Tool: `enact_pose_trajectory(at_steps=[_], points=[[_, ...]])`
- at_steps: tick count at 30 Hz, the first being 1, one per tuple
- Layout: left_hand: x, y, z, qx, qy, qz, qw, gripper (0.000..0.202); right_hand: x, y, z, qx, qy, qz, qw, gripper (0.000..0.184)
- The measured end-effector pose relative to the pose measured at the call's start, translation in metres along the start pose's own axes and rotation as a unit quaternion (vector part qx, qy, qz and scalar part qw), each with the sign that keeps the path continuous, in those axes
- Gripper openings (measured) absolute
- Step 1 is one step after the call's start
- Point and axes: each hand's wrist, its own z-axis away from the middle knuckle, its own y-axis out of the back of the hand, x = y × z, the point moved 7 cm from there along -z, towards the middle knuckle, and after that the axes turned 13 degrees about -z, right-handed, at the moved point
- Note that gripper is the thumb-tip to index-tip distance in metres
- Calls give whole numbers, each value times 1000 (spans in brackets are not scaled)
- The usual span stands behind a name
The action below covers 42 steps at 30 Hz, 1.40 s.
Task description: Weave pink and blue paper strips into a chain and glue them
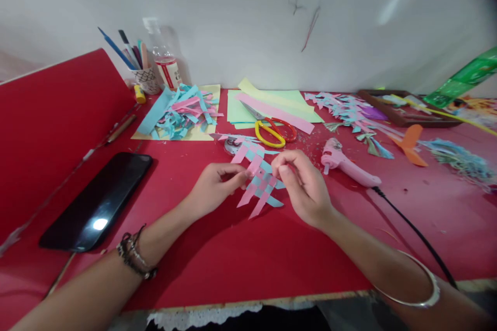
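Note:
A woven piece of pink and light-blue paper strips [262, 184] is held above the red table, its loose strip ends fanning out. My left hand [217, 182] pinches its left edge between thumb and fingertips. At the right edge, my right hand [302, 182] is closed with thumb against the fingers, touching or gripping a blue strip end. Just behind the weave lie scissors [274, 133] with one yellow and one red handle. A round metallic object [232, 147] is partly hidden by the paper.
Cut strips [186, 113] are heaped back left beside a pencil cup [145, 80] and bottle [167, 64]. A phone [99, 199] lies left. A pink glue gun [347, 164] with black cord, finished woven strips [341, 108], and a brown tray [411, 114] are right. Paper sheets [272, 101] lie behind.

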Motion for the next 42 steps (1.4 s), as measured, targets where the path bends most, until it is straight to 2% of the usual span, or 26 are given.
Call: enact_pose_trajectory(at_steps=[5, 8, 11, 22, 29, 34, 42], points=[[0, 1, -1, 3, -4, 11, 1000, 28, -4, -4, -1, -34, 36, 31, 998, 23], [1, 1, -1, 6, -11, 13, 1000, 27, -6, -6, -3, -48, 50, 68, 995, 17], [1, 1, -1, 9, -13, 17, 1000, 27, -7, -4, -4, -28, 54, 76, 995, 10], [-2, 1, 0, 7, -8, 19, 1000, 26, -10, 6, -3, 24, 61, 70, 995, 7], [-2, 1, 0, 15, -6, 12, 1000, 27, -14, 3, -3, -8, 88, 62, 994, 26], [-3, 1, 0, 15, -8, 18, 1000, 26, -16, -2, -4, -9, 104, 80, 991, 11], [-2, 1, -1, 16, -11, 11, 1000, 27, -14, -2, -3, -27, 102, 52, 993, 7]])
